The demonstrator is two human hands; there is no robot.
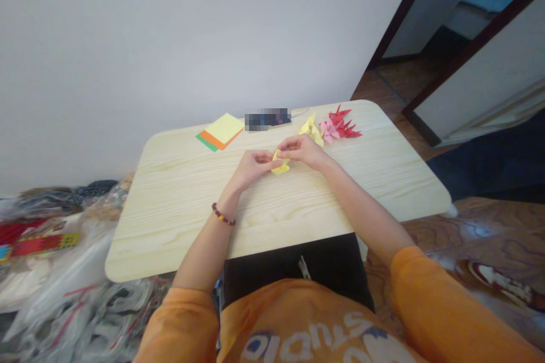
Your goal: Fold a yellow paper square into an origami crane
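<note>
My left hand (pixel 253 169) and right hand (pixel 303 151) grip a folded yellow paper (pixel 281 165) tightly between my fingertips, over the table (pixel 179 204).

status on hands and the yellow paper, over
Left hand and right hand both pinching folded yellow paper. Yellow origami piece, pink paper crane, red paper cranes just beyond right hand.
</note>
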